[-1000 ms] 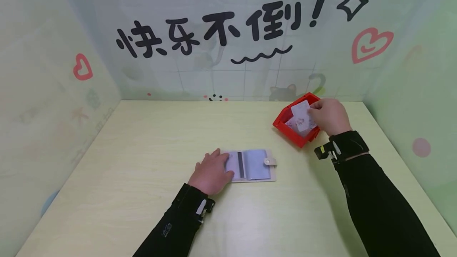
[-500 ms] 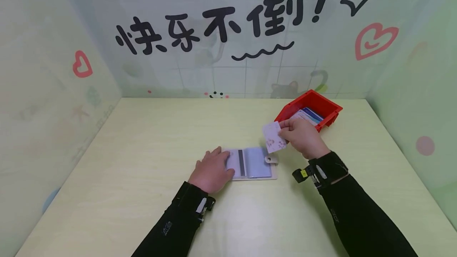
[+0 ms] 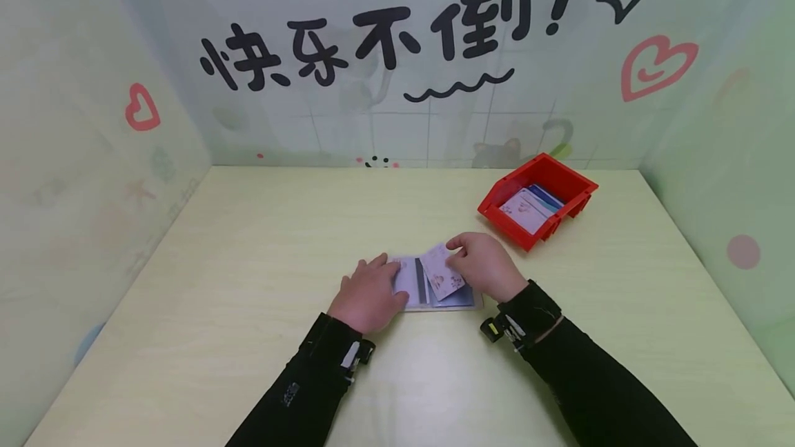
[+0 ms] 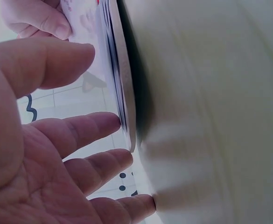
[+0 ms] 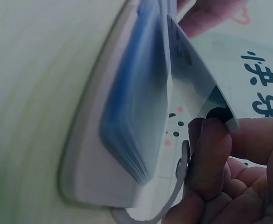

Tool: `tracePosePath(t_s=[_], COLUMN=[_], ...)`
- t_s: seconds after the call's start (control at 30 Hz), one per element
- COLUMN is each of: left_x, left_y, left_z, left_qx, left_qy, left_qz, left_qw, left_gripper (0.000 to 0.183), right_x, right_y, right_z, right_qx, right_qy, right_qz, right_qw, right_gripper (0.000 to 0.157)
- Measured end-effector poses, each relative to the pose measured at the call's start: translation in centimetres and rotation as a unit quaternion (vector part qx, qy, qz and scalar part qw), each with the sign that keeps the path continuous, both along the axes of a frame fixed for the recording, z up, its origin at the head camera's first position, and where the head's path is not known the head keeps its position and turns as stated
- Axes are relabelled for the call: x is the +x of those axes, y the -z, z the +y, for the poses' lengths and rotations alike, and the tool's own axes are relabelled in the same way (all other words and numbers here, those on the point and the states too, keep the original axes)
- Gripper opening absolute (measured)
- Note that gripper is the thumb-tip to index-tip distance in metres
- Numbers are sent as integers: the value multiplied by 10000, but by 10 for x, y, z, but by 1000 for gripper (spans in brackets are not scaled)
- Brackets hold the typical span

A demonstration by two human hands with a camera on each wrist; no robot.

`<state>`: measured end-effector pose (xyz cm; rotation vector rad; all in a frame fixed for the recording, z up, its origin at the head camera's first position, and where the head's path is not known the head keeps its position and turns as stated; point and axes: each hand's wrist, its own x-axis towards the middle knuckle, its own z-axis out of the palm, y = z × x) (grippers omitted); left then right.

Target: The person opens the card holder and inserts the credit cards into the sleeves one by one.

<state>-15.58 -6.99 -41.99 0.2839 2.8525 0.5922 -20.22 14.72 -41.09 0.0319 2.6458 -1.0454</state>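
Observation:
An open card holder (image 3: 407, 283) with clear plastic pages lies on the table. My left hand (image 3: 368, 296) rests at its left side with the fingers spread, and fingertips touch its edge in the left wrist view. Between thumb and fingers my right hand (image 3: 487, 264) pinches a pale card (image 3: 442, 273) with a pink print. The card is tilted over the right-hand page, its lower end close to the plastic. In the right wrist view the stacked pages (image 5: 136, 98) show edge-on, and the snap strap (image 5: 166, 205) curves beside my right fingers.
A red bin (image 3: 568, 174) stands at the back right of the table (image 3: 279, 226), with several cards (image 3: 528, 209) inside. Printed walls enclose the back and both sides.
My right hand has lifted the card from the red bin and brought it left and toward me, over the card holder. The left hand has stayed in place.

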Motion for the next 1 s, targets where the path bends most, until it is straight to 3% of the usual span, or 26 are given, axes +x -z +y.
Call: tracePosePath(t_s=[0.47, 1.0], left_x=[-1, -1], left_y=[1, -2], left_z=[-1, -1], left_qx=[-61, -20], left_qy=[20, 16], left_qz=[-61, -146], left_qw=[10000, 9999], left_gripper=[57, 56], right_x=[5, 10], right_y=[2, 4], right_z=[-16, -23], right_qx=[464, 729], right_qy=[56, -374], right_qz=[-65, 145], right_qw=[9989, 9965], right_gripper=[41, 48])
